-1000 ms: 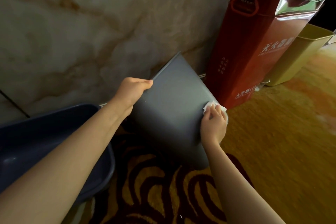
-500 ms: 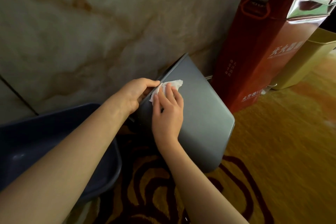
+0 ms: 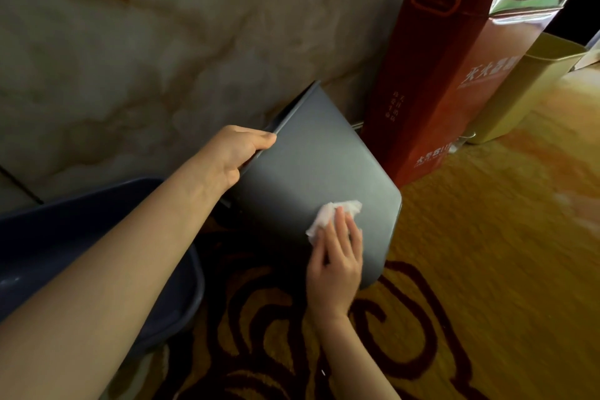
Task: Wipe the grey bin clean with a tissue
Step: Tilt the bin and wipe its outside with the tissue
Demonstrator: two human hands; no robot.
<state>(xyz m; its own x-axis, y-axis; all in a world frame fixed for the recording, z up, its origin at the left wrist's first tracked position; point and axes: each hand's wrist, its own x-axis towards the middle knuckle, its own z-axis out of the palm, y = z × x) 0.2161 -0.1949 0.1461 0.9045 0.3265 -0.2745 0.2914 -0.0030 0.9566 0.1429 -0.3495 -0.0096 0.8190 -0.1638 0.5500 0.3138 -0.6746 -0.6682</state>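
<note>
Bin (image 3: 311,166), grey, centre of frame. Tilted, its mouth turned up-left toward the wall (image 3: 146,42), one broad side facing the camera. Its lower corner comes down to the carpet (image 3: 487,269) at lower centre.

Left hand (image 3: 233,156) at centre-left, forearm running in from the lower-left corner. It grips the bin's rim: thumb lies on the outer face, fingers go over the edge and are hidden behind it.

Right hand (image 3: 337,256) just below centre, forearm entering from the bottom edge. Fingers straight and close together, laid flat on the tissue (image 3: 334,214) and pressing it against the bin's facing side, near the lower-right rounded edge. Tissue is white and crumpled, sticking out above and to the left of the fingertips. Cannot tell whether the thumb also holds it.

Tub (image 3: 65,237), dark blue, at left edge, partly under the left forearm, just beside the bin.

Red box (image 3: 454,75), tall, white lettering, shiny top, at upper right; stands against the wall, just right of the bin. Yellow bin (image 3: 526,88) beyond it at the right edge.

Wall is veined marble, fills the upper left. Carpet is gold with dark red swirls
</note>
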